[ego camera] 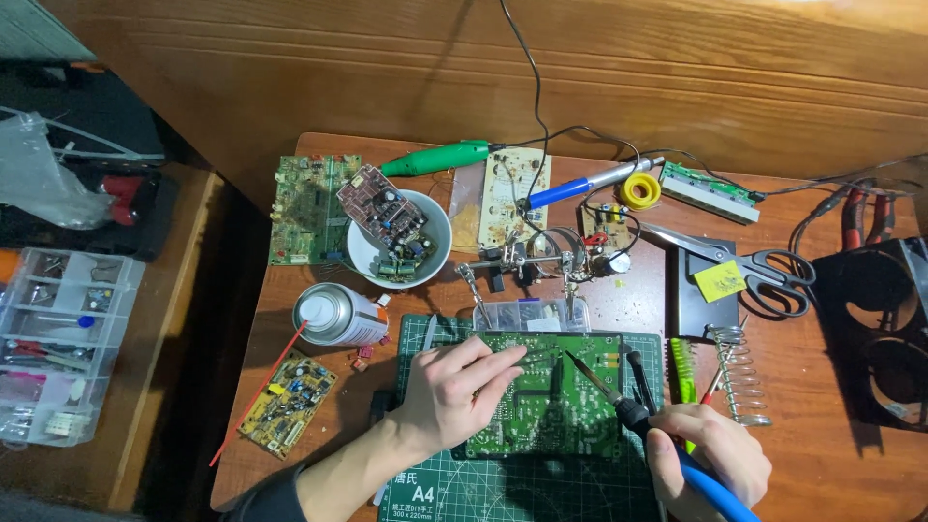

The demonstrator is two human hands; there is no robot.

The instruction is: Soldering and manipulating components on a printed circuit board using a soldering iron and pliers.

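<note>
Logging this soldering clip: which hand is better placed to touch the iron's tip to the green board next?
Right. The right hand grips the soldering iron, its tip already over the green circuit board. The left hand lies flat on the board's left part, probably steadying it.

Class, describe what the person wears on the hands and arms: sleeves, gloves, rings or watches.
Both hands are bare: no gloves, rings or watch show. The left hand has a dark sleeve pushed up the forearm. The right hand shows no sleeve before the frame's edge.
</note>
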